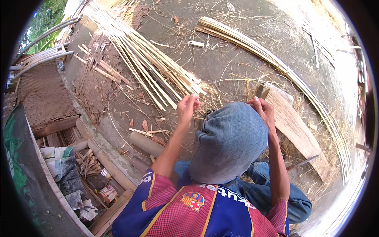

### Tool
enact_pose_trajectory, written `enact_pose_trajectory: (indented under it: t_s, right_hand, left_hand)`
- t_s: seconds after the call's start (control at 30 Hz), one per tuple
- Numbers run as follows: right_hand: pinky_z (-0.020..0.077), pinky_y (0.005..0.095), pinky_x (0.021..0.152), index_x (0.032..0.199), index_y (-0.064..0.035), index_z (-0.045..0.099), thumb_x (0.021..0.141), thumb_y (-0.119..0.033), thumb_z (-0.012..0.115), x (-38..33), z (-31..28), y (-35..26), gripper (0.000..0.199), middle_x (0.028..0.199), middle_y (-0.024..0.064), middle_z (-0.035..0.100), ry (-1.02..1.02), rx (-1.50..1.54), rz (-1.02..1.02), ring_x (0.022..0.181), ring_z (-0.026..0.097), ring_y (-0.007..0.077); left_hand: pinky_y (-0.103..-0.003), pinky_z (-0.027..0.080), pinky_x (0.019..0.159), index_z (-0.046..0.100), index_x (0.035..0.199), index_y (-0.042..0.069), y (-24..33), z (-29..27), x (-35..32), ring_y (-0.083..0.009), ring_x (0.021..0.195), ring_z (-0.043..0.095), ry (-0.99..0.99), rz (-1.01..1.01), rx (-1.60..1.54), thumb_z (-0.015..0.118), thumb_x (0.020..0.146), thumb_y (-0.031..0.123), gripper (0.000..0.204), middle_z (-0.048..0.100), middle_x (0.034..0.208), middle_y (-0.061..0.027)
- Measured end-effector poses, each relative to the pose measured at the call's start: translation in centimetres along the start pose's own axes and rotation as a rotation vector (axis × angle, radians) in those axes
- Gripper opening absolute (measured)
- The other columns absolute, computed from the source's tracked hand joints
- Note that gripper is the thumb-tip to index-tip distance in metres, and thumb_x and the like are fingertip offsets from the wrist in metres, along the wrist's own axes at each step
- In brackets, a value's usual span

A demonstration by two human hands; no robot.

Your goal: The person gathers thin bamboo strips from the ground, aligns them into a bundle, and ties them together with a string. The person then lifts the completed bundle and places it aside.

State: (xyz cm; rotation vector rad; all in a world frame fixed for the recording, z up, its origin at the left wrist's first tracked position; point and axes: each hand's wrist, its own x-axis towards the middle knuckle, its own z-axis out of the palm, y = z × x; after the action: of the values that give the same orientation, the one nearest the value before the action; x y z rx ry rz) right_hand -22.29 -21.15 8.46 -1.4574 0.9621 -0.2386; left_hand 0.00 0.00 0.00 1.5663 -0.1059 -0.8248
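Raised above my bent denim-covered knee (233, 138), my left hand (188, 107) is closed, thumb and fingers drawn together. Whatever they may pinch is too thin to make out. Close by, the near ends of a bundle of long pale split-bamboo strips (158, 75) lie on the ground. On the knee's other side my right hand (265, 110) is also closed, its fingertips together at the denim's edge. The knee partly hides the fingers, and anything in them cannot be made out. Beside this hand lies a wide wooden plank (296, 128).
A knife (303, 162) lies across the plank's near right part. Another long strip bundle (268, 57) curves along the right. Shavings litter the ground. At left are a woven bamboo mat (89, 79), a thick bamboo pole (146, 143) and a wooden-edged pit (118, 205) holding scraps.
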Motion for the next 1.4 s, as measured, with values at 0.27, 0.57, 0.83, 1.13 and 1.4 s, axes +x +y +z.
enact_pose_trajectory:
  t_s: [0.27, 0.57, 0.83, 1.13, 1.4]
  right_hand:
    - [0.0534, 0.0396, 0.088, 0.122, 0.0033, 0.066, 0.105, -0.045, 0.052, 15.0, 16.2, 1.2, 0.053, 0.112, 0.0195, 0.073, -0.409, 0.01, -0.088, 0.105, 0.069, 0.0239]
    - [0.0465, 0.0494, 0.1, 0.119, 0.0034, 0.065, 0.1, -0.04, 0.055, 22.5, 26.8, 4.2, 0.048, 0.114, 0.0298, 0.062, -0.134, -0.286, -0.262, 0.114, 0.059, 0.0441]
    - [0.0422, 0.0578, 0.103, 0.134, 0.0057, 0.052, 0.097, -0.063, 0.052, 23.2, 29.7, 2.2, 0.078, 0.13, 0.0334, 0.055, -0.354, -0.507, 0.058, 0.12, 0.057, 0.0474]
    - [0.0279, 0.0681, 0.107, 0.112, 0.0114, 0.058, 0.091, -0.071, 0.056, 21.3, 31.2, 0.1, 0.085, 0.097, 0.0307, 0.071, -0.48, -0.615, -0.041, 0.103, 0.067, 0.0432]
    - [0.048, 0.0586, 0.092, 0.117, 0.0117, 0.054, 0.095, -0.057, 0.061, 15.0, 33.8, -3.2, 0.073, 0.124, 0.0353, 0.054, -0.308, -0.64, -0.4, 0.113, 0.059, 0.0471]
  left_hand:
    - [-0.035, 0.05, 0.088, 0.062, 0.118, -0.004, -2.6, -23.1, 18.3, -0.0215, 0.097, 0.064, 0.856, 0.107, 0.214, 0.064, 0.1, 0.029, 0.038, 0.068, 0.107, -0.0103]
    - [-0.054, 0.037, 0.107, 0.057, 0.134, 0.0, -2.7, -27.5, 22.1, -0.0285, 0.113, 0.064, 0.574, -0.411, 0.085, 0.057, 0.099, 0.058, 0.068, 0.068, 0.118, -0.0129]
    - [-0.043, 0.039, 0.095, 0.059, 0.128, 0.004, -1.6, -25.6, 24.1, -0.0211, 0.098, 0.055, 0.534, -0.609, -0.051, 0.062, 0.077, 0.086, 0.096, 0.058, 0.104, -0.0062]
    - [-0.054, 0.048, 0.106, 0.042, 0.14, -0.02, -2.8, -21.6, 25.6, -0.0395, 0.129, 0.054, 0.453, -0.298, -0.004, 0.07, 0.077, 0.079, 0.12, 0.05, 0.143, -0.0289]
    - [-0.043, 0.063, 0.085, 0.055, 0.138, 0.007, 0.2, -21.6, 22.4, -0.0261, 0.101, 0.069, 0.103, -0.105, -0.553, 0.045, 0.095, 0.075, 0.081, 0.068, 0.116, -0.0128]
